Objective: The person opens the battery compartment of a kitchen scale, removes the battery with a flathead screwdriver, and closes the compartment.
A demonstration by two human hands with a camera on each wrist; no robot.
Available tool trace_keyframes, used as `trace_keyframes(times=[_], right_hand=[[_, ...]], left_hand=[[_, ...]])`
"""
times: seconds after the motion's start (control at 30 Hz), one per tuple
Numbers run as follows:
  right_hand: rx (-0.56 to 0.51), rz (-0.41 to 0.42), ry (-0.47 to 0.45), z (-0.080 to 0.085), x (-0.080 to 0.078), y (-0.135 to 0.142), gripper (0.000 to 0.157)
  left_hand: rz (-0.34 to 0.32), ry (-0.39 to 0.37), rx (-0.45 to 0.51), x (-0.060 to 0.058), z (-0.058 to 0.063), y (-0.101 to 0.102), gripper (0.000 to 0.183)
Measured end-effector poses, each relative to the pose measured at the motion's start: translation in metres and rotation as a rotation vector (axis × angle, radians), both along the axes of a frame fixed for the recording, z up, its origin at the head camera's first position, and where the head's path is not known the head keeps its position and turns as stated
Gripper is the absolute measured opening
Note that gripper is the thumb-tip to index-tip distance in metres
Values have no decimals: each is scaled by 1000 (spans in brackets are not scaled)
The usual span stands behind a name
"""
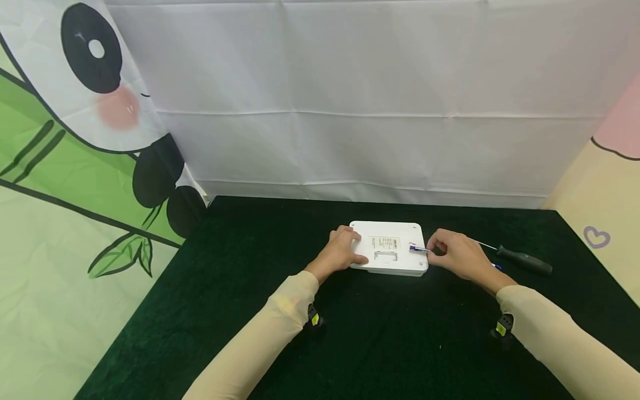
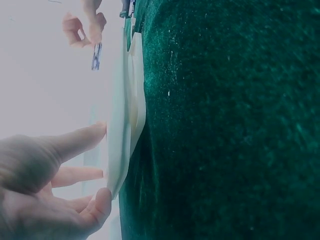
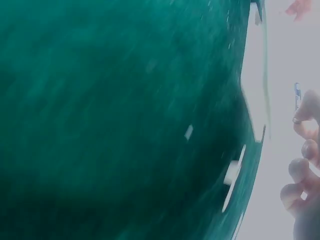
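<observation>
- Pinching slim blue-and-silver object in right hand at right end of rounded white panel
- Resting left hand, spread wide, on left end
- Showing screwdriver farther right, on plush green cloth

A flat white case with rounded corners lies beneath my left hand, its printed label and rectangular recess facing up. A slim blue-and-silver, pen-like piece, pinched in my right hand, reaches over the case's right edge, its tip pointing inward.
</observation>
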State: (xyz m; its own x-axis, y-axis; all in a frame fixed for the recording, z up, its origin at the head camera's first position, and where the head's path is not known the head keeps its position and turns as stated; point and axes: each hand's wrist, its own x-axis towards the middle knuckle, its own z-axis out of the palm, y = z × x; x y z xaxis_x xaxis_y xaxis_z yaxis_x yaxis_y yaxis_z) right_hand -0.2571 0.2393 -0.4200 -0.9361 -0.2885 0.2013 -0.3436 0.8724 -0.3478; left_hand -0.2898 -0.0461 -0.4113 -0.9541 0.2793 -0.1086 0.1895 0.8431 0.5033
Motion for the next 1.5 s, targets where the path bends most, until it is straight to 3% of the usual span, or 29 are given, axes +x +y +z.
trace_keyframes(times=[0.23,0.77,1.17,1.5], right_hand=[[6,-47,17,-6,15,41,14],[41,-66,104,-18,45,110,10],[59,-67,99,-29,50,127,13],[53,-74,88,-28,49,128,13]], left_hand=[[0,4,-5,0,0,-1,60],[-21,5,-3,2,2,-2,61],[-16,-7,-1,1,2,-1,61],[-7,-10,2,1,1,0,61]])
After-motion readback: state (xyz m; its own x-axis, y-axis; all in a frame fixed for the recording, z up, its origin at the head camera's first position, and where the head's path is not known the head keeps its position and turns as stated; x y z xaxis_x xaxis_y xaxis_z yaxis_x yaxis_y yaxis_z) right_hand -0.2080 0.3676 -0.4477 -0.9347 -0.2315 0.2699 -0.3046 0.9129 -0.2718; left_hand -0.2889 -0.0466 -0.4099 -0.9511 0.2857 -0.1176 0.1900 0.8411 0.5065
